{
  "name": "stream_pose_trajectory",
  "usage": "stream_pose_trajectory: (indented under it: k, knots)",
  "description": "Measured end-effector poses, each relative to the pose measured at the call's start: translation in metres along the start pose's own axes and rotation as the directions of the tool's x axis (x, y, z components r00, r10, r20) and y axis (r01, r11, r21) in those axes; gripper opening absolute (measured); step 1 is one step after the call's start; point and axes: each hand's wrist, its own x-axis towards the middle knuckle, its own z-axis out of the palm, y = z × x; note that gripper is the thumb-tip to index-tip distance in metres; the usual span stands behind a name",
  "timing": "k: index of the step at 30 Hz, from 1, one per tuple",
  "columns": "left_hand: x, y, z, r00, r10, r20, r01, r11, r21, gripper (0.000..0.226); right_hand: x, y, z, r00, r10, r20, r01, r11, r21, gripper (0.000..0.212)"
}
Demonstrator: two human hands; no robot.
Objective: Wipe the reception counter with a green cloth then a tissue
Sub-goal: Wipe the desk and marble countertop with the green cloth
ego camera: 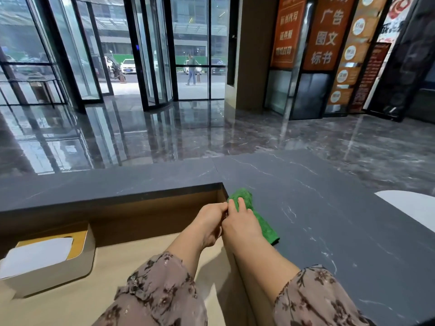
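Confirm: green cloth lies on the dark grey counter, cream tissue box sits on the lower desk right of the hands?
No: the head view shows the cream tissue box on the lower beige desk left of the left hand and right hand. The green cloth does lie on the dark grey counter.

Seemingly bunched, green cloth (268, 231) lies on grey counter (329, 208).
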Motion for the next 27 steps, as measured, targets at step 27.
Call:
stream_pose_trajectory:
  k: [27]
  knots:
    - [-0.026, -0.005, 0.022, 0.996, 0.084, -0.013, -0.083, 0.994, 0.064, 0.026, -0.022, 0.012, 0.002, 1.000, 0.000, 0.002, 0.000, 0.993, 0.120, 0.054]
